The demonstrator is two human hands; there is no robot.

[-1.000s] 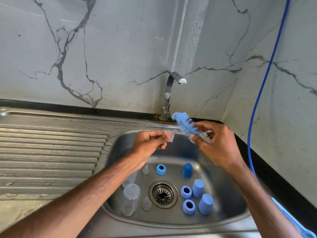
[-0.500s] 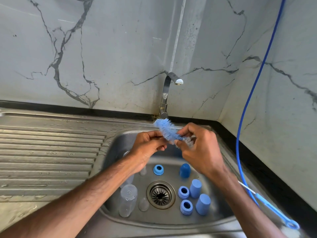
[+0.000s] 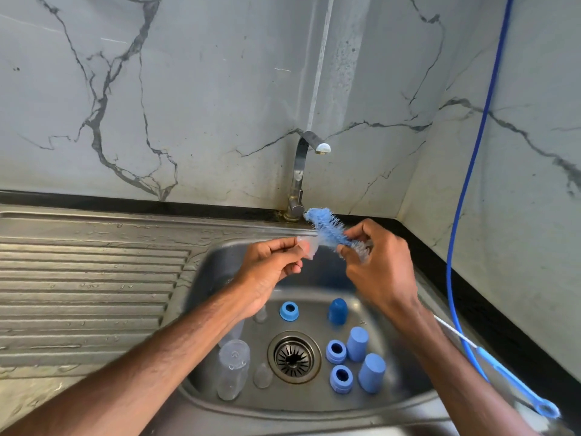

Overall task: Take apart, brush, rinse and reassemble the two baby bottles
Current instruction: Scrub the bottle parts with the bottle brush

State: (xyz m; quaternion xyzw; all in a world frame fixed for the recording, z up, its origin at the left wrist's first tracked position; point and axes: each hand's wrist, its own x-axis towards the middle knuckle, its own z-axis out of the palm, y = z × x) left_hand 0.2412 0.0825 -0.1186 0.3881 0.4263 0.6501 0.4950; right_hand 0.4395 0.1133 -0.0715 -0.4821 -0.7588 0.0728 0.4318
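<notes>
Teat scrub over the sink [image 3: 207,272], both hands busy.

My read: left hand [image 3: 273,262] pinches a small clear teat [image 3: 306,245] at 12 o'clock above the drain [image 3: 294,357]. The right hand [image 3: 380,265] grips the blue brush [image 3: 327,228] low on its bristles, head pointing to 11 o'clock, and the bristles seem to be against the teat. Risk: it's a fingertip hold on a thin, wet part, so a hard stroke could flick it loose or tear it. Teat looks soft, translucent, edges hard to make out. Clear bottle [image 3: 232,369] lies at 8 o'clock of the drain, blue rings [image 3: 335,351] and caps [image 3: 371,372] at 3–5.
</notes>
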